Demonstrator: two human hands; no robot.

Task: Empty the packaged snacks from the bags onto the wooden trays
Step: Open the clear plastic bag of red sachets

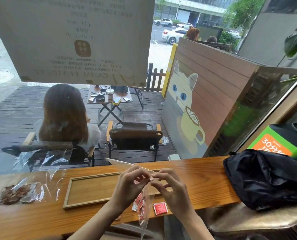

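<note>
Hanging from both hands is a clear plastic bag [145,210] w/ red snack packets [138,203] inside, held above the near edge of the table [196,172]; its lower end dangles past the table's front. Left hand [128,186] and right hand [172,187] meet at the bag's top edge, fingertips pinched on the plastic, close together. One red packet [160,208] lies loose on the table just right of the bag, below the right hand. Wooden tray [90,191] sits behind the hands, partly hidden by them; visible part holds nothing. Well left on the table: a second clear bag [28,189] w/ brown pieces inside, lying flat. Far right: a black bag [265,179] resting on the table end, apart from the rest.
</note>
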